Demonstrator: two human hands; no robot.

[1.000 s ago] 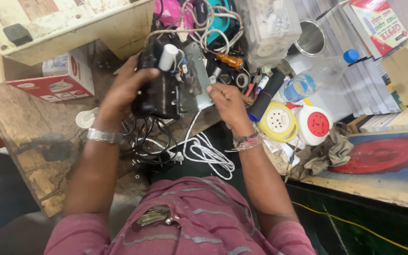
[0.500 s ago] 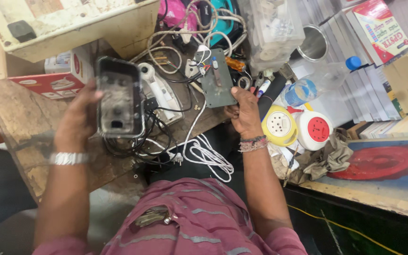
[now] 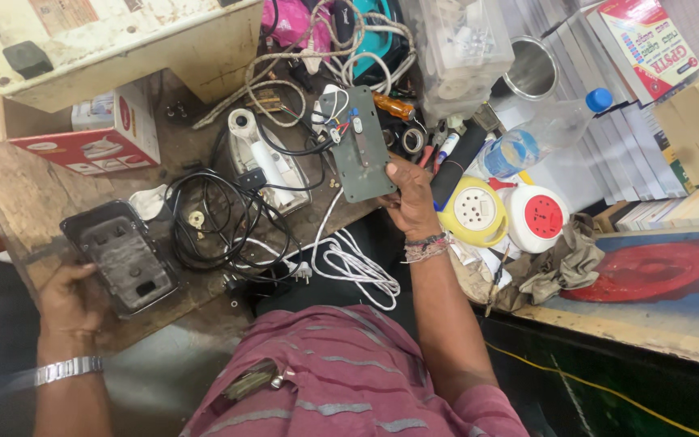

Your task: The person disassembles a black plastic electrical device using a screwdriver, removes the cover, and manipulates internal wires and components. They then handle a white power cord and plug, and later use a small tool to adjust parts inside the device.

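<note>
- The left hand (image 3: 68, 301) is at the bottom left, over the edge of the wooden bench (image 3: 10, 182). Its fingers grip the near end of a dark box shell (image 3: 121, 256); most fingers hide under it.
- The right hand (image 3: 411, 202) holds up a grey-green metal plate (image 3: 363, 147), thumb on its lower corner. The other fingers are behind the plate.
- Small wires (image 3: 335, 113) sit on the plate's top; where they join is hard to see.
- Black cable (image 3: 220, 214) lies tangled between the hands.
- A white cord (image 3: 359, 271) hangs off the bench edge.
</note>
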